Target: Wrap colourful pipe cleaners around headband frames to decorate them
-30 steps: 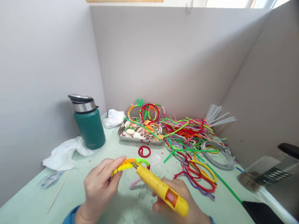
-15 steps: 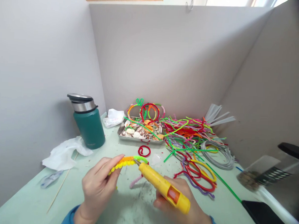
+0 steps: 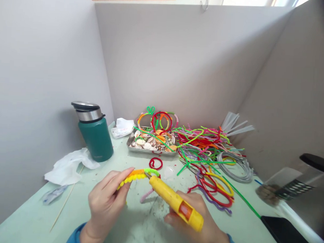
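Between the thumb and fingers of my left hand [image 3: 106, 201] is a curved pipe-cleaner ring [image 3: 136, 173], wound in orange and green with a bumpy yellow strip along it. A pink stretch of pipe cleaner [image 3: 147, 195] hangs lower, partly behind the tool. My right hand [image 3: 198, 218] is closed round a yellow hot glue gun [image 3: 172, 199] with an orange window in its side. The metal nozzle [image 3: 147, 175] points left at the ring, touching or very near it where orange meets green. A dark red pipe-cleaner coil [image 3: 156, 163] lies just beyond.
A metal tray [image 3: 152, 152] of shells stands at the back, pipe-cleaner rings upright behind it. Loose pipe cleaners [image 3: 204, 141] and a grey wire coil [image 3: 236, 169] lie right. At left are a green bottle [image 3: 97, 138], tissue [image 3: 70, 167] and wooden stick [image 3: 67, 199]. A clear container [image 3: 282, 186] stands right.
The glue gun's rear end has shifted very slightly left, its nozzle staying at the ring. My left hand keeps the same grip. The whole view has moved a touch.
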{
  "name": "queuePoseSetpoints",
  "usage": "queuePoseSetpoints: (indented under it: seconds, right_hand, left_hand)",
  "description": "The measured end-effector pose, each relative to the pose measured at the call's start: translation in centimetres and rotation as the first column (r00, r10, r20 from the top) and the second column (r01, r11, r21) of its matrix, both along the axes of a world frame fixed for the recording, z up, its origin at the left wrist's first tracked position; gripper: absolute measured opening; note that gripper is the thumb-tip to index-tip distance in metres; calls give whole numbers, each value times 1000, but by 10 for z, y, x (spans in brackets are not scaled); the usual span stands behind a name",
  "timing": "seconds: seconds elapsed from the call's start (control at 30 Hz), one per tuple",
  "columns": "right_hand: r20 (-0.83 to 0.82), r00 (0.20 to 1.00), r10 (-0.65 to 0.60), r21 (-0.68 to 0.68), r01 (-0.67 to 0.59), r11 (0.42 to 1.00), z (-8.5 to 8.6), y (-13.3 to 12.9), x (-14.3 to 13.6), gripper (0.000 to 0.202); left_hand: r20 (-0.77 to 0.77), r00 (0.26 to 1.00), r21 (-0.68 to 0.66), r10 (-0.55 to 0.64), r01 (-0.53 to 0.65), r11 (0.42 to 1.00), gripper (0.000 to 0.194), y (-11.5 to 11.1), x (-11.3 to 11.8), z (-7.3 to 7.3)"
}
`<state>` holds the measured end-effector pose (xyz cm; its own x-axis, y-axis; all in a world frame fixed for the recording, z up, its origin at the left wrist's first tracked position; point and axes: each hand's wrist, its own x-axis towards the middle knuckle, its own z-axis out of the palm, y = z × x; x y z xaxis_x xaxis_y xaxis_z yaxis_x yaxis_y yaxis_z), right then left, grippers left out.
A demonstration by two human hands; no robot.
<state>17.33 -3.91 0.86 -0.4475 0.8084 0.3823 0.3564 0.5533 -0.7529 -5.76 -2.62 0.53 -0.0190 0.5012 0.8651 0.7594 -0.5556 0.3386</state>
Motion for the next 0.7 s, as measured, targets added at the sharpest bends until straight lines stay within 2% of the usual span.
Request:
queuePoseSetpoints:
  seconds: [0.7]
  right_hand:
    - [92,994,-60,43,56,998,-1,-2,1,37]
  left_hand:
    - [74,997,6,-18,17,1000,27,1,0,0]
